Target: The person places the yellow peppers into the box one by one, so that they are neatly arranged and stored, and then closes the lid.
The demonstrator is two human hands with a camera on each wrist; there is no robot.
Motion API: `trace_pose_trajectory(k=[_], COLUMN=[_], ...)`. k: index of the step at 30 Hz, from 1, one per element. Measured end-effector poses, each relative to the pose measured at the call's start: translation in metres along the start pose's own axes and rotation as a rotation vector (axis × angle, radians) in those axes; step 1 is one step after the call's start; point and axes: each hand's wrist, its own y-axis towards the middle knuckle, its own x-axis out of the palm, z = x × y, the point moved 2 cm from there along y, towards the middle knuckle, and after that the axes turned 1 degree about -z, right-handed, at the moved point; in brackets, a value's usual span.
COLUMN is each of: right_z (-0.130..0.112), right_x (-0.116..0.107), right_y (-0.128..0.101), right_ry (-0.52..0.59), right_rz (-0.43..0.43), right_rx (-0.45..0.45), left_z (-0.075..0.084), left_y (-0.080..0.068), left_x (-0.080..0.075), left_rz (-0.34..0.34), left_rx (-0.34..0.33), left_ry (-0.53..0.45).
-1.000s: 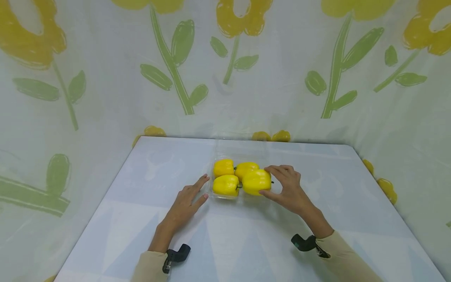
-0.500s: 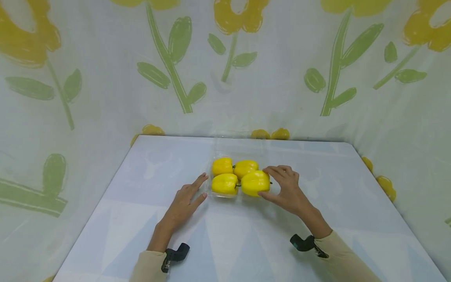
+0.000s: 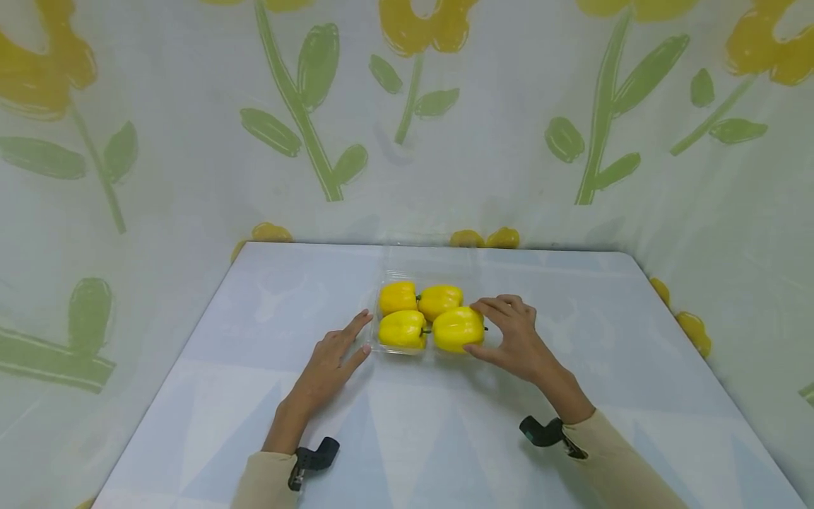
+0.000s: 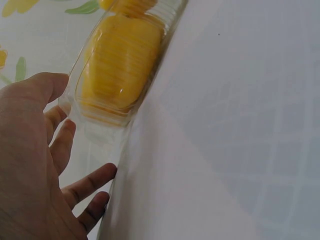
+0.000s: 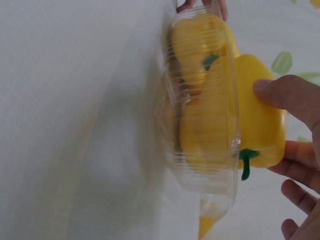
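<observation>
A clear plastic clamshell box (image 3: 429,263) stands with its lid raised, holding three yellow bell peppers: back left (image 3: 397,298), back middle (image 3: 439,302) and front left (image 3: 403,330). My right hand (image 3: 509,332) grips a fourth yellow pepper (image 3: 458,329) by its right side, over the front right corner. In the right wrist view this pepper (image 5: 260,112) projects beyond the box rim, with thumb and fingers on opposite sides. My left hand (image 3: 331,364) has its fingers extended, fingertips right at the box's left edge. In the left wrist view its thumb lies by the rim (image 4: 82,65).
The box sits on a pale table (image 3: 407,438) with a faint triangle pattern, near its far side. Behind and beside the table hangs a white curtain (image 3: 470,162) printed with yellow flowers. A black wrist camera (image 3: 316,454) is worn on each forearm.
My right hand has lowered the held pepper slightly toward the box's front right corner. My left hand stays at the left edge. The head view has shifted a little.
</observation>
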Motion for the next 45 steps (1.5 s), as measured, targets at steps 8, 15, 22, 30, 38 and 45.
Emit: trace_pose_trajectory(k=[8,15,22,30,38,45], right_z=[-0.001,-0.001,0.002,0.006,0.011,0.014], right_x=[0.001,0.003,0.009,0.011,0.013,0.011], right_y=[0.003,0.009,0.011,0.008,0.009,0.005], right_ry=[0.002,0.010,0.031,0.035,0.064,0.064], right_rz=[-0.036,-0.055,-0.118,-0.116,-0.154,-0.198], right_rx=[0.015,0.017,0.077,0.137,0.191,0.200], left_z=[-0.001,-0.002,-0.002,-0.001,-0.003,-0.003], left_y=[0.000,0.000,0.001,0.003,0.006,0.003], left_x=[-0.001,-0.005,-0.002,0.000,0.000,0.003], left_rz=[-0.006,0.013,0.006,0.013,0.022,0.019], left_rx=[-0.005,0.007,0.030,0.055,0.060,0.057], left_ry=[-0.003,-0.006,-0.021,-0.017,-0.028,-0.028])
